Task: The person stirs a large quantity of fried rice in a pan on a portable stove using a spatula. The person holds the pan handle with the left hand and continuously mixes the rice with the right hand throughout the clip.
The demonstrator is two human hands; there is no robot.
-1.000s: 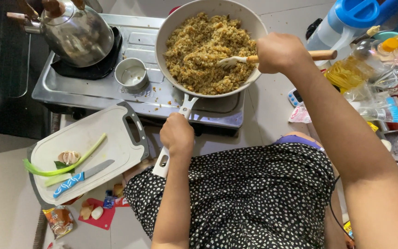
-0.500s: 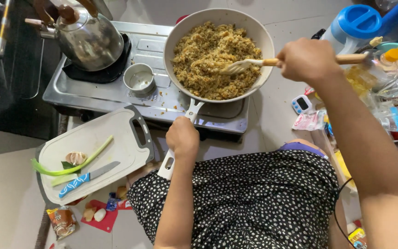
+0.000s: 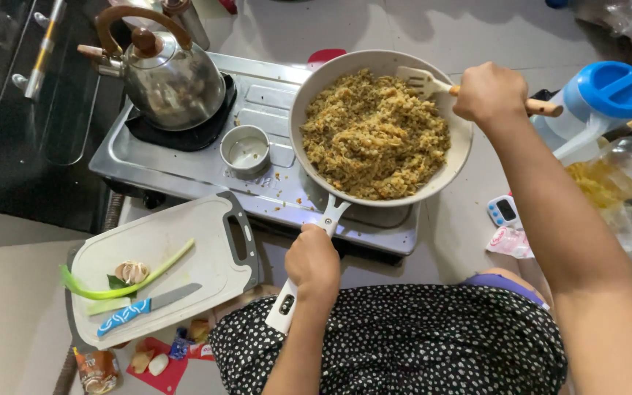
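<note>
A wide cream frying pan (image 3: 456, 157) full of fried rice (image 3: 374, 135) sits on the right burner of a steel stove (image 3: 184, 164). My left hand (image 3: 314, 265) grips the pan's white handle below the pan. My right hand (image 3: 490, 91) holds a slotted spatula (image 3: 422, 80) by its wooden handle. The spatula's head rests at the pan's upper right rim, on the rice.
A steel kettle (image 3: 173, 77) stands on the left burner, a small metal cup (image 3: 246, 151) beside it. A white cutting board (image 3: 159, 267) holds a blue-handled knife (image 3: 148, 307), a green onion stalk and garlic. A blue-lidded jug (image 3: 594, 99) and packets crowd the right.
My right hand has moved the spatula from the middle of the rice up to the pan's far right edge. My left hand has stayed on the handle.
</note>
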